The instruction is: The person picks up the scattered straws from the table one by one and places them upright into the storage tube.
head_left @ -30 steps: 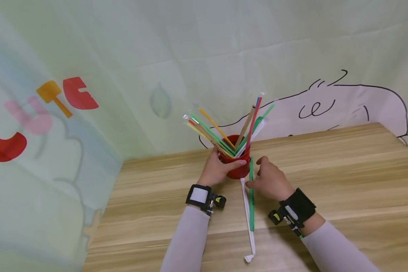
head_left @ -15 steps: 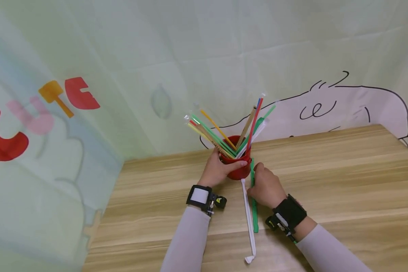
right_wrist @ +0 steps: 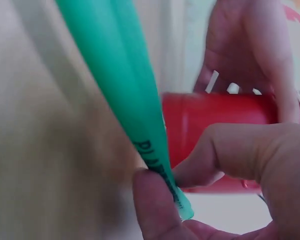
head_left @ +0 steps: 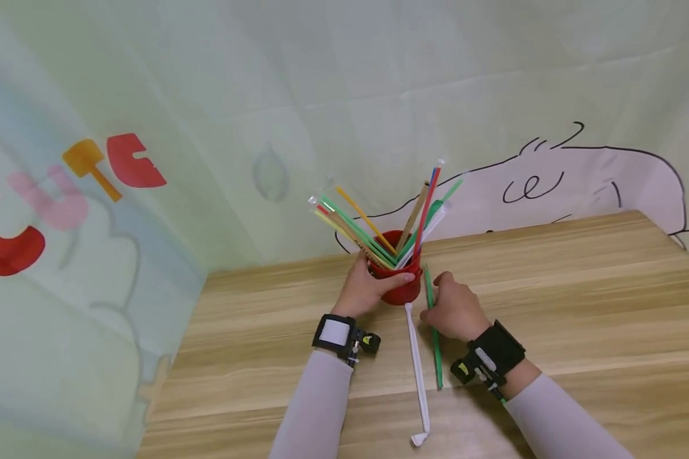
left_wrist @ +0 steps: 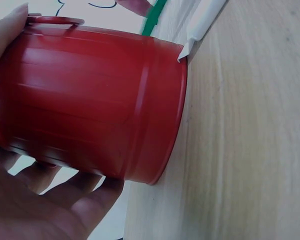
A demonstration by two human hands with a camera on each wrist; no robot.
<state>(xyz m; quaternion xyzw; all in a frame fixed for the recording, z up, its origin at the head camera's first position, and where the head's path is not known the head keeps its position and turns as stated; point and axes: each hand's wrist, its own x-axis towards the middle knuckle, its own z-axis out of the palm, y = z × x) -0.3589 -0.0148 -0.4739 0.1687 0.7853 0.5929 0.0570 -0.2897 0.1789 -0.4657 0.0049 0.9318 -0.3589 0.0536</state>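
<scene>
In the head view my left hand (head_left: 363,287) grips a small red bucket (head_left: 400,293), thumb across its near side. Several wrapped straws (head_left: 379,239) fan out of its mouth in green, brown, yellow, red and white. In the left wrist view, fingers lie along one side of the bucket (left_wrist: 90,95). My right hand (head_left: 458,311) pinches a green-wrapped straw (head_left: 437,358) just right of the bucket. Dark lettering shows on this straw (right_wrist: 120,75) in the right wrist view, thumb and finger on it. A white-wrapped straw (head_left: 418,373) lies in front of the bucket.
The wooden table (head_left: 252,357) extends to both sides, its back edge meeting a pale printed curtain (head_left: 344,83). One end of the white straw (left_wrist: 206,19) lies against the bucket's base. Each wrist wears a black strap (head_left: 333,335) with a small camera.
My right hand has closed on the green straw, whose near end has swung right, away from the white straw. My left hand stays on the bucket.
</scene>
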